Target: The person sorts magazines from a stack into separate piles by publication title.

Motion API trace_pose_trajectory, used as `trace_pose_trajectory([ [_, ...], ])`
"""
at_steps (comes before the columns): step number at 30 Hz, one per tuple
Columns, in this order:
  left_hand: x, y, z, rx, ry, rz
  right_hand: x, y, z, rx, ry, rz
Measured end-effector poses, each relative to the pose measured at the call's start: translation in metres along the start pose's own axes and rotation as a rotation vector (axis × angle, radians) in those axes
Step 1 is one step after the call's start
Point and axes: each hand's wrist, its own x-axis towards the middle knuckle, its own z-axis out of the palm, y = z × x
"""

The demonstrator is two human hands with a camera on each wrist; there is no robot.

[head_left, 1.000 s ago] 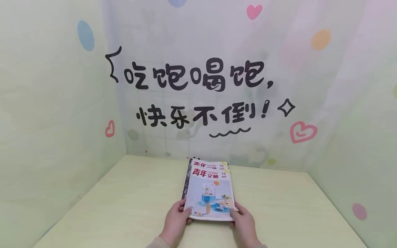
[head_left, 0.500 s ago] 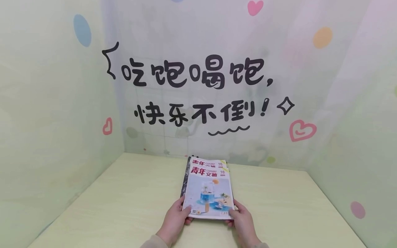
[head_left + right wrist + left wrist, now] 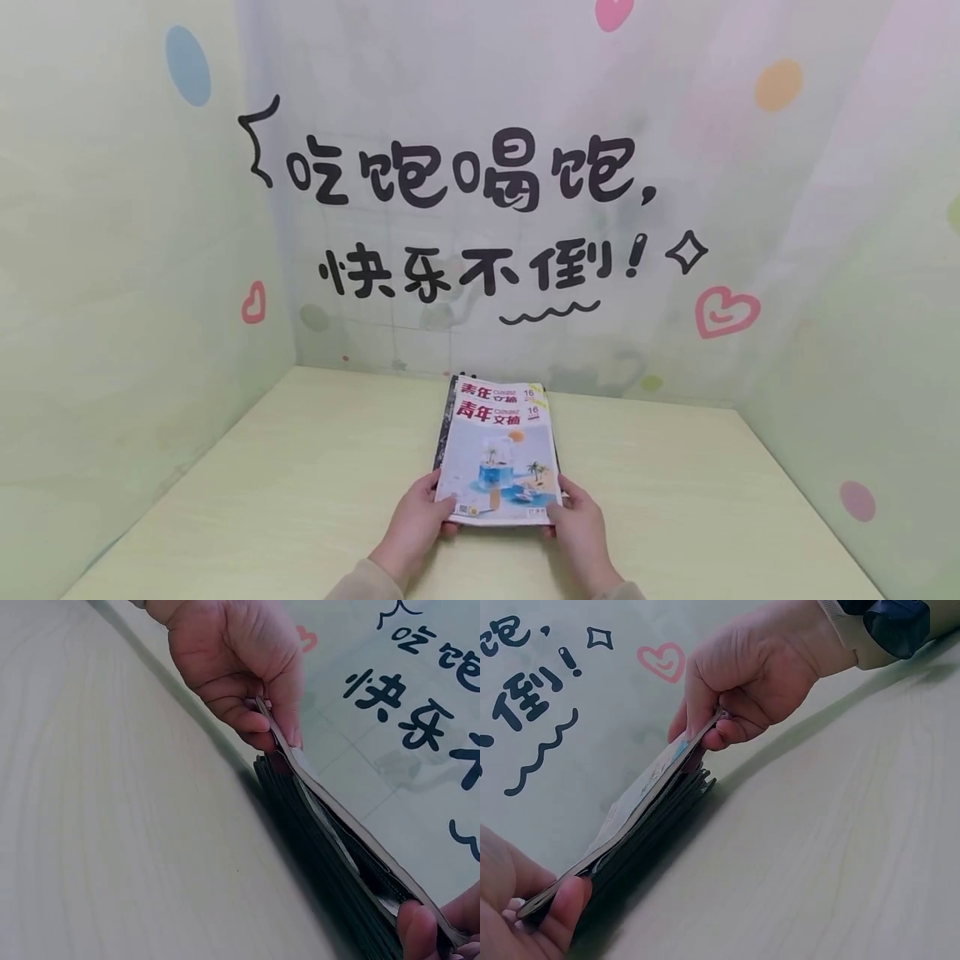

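A magazine (image 3: pixel 517 446) with red Chinese lettering and a blue beach picture lies on top of a stack. The matching heading of another copy shows just behind its top edge. My left hand (image 3: pixel 416 517) pinches its near left corner, thumb on the cover and fingers underneath. At the near right corner my right hand (image 3: pixel 581 529) grips it the same way. Both wrist views show the held edge lifted a little from the dark stack (image 3: pixel 649 825) below, with a narrow gap between. How many magazines the fingers hold I cannot tell.
The pale wood-grain table (image 3: pixel 300 467) spreads out on both sides of the stack. Behind it stands a wall (image 3: pixel 420 350) with black Chinese lettering, and pale side walls enclose the table left and right. A dark device (image 3: pixel 896 626) is strapped to the right wrist.
The head view has shifted slightly, so wall, table and magazines all sit a little further left and higher. Both hands keep their hold on the near corners.
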Motion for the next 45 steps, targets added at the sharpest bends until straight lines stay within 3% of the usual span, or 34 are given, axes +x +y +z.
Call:
trace_pose_trajectory([
  [10, 0.005, 0.007, -0.021, 0.018, 0.059, 0.003, -0.004, -0.011, 0.019, 0.121, -0.044, -0.064],
  [27, 0.026, 0.016, -0.105, 0.102, 0.159, 0.024, 0.002, -0.047, 0.098, 0.107, -0.244, -0.087],
  [35, 0.039, 0.014, -0.144, 0.139, 0.200, 0.011, 0.007, -0.061, 0.136, 0.102, -0.326, 0.025],
  [38, 0.043, 0.011, -0.154, 0.133, 0.211, -0.012, 0.005, -0.065, 0.146, 0.131, -0.307, 0.075],
  [45, 0.051, 0.003, -0.172, 0.112, 0.214, -0.055, 0.004, -0.063, 0.166, 0.162, -0.274, 0.100],
])
